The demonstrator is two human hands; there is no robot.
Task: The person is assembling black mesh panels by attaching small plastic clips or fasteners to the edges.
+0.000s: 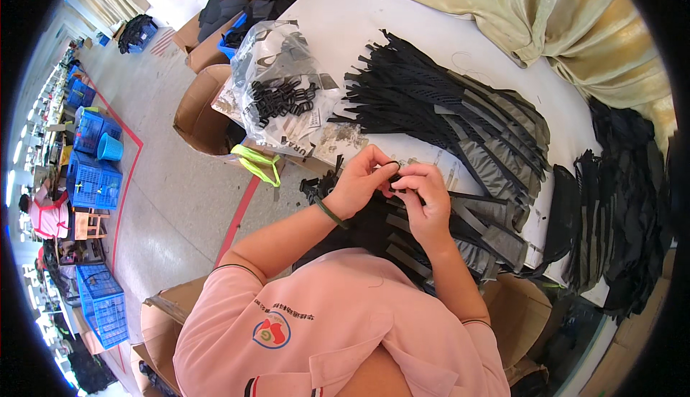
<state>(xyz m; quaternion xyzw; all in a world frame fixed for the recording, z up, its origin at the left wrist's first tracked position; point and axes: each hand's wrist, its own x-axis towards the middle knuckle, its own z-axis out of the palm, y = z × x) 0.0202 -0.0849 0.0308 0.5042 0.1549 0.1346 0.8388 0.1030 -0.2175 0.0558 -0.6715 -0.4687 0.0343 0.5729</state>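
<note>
Just in front of my chest, over the table's near edge, both hands meet with fingers pinched. My left hand (365,181) and my right hand (425,197) grip a narrow black strap (394,175) between them; most of it is hidden by the fingers, and I cannot tell whether a buckle is on it. Below them, more black and grey strap pieces (406,242) lie across my lap and the table edge. Ahead to the left, a clear plastic bag (251,59) holds many small black plastic buckles (282,99). A fanned pile of black and grey straps (460,113) lies ahead to the right.
The white table (345,12) ends at a gold curtain (503,8). Dark fabric pieces (632,203) hang over its right side. An open cardboard box (201,113) and a yellow-green strip (257,165) are at the left corner. Blue crates (97,181) line the floor farther left.
</note>
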